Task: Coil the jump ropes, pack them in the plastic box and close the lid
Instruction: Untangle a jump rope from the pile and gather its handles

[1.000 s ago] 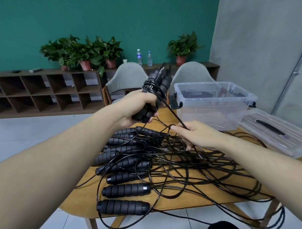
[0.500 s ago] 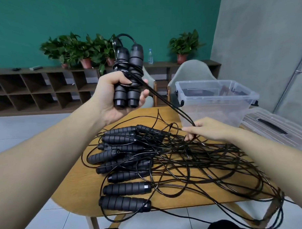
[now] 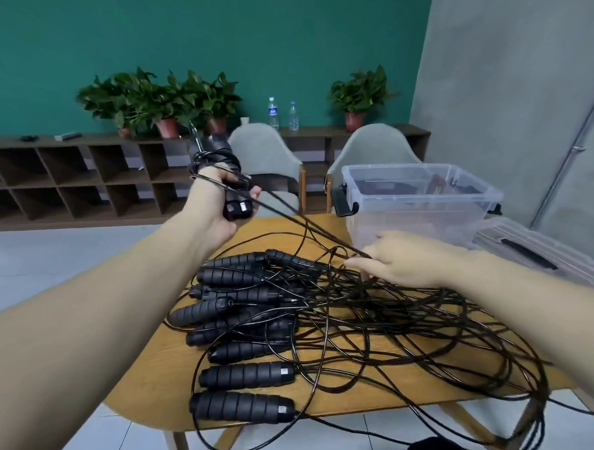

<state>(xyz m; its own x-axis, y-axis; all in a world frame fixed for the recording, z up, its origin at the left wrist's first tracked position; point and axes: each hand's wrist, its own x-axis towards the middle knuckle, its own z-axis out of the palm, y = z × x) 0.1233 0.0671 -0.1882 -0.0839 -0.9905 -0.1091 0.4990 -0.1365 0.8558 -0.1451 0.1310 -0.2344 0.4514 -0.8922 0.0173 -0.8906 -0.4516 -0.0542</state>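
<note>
My left hand grips a pair of black jump-rope handles raised above the table's far left, with black cord wound round them. That cord runs taut down to my right hand, which pinches it just above the tangle. A pile of black ropes and ribbed handles covers the wooden table. The clear plastic box stands open at the far right of the table. Its clear lid with a black handle lies to the right of the box.
Two grey chairs stand behind the table. A low dark shelf unit with potted plants and two water bottles lines the green wall. Rope loops hang over the table's right front edge. The floor is white tile.
My left hand has swung the handles up and then back down and turned over, winding cord round them. My right hand has stayed at the tangle, feeding the cord.
</note>
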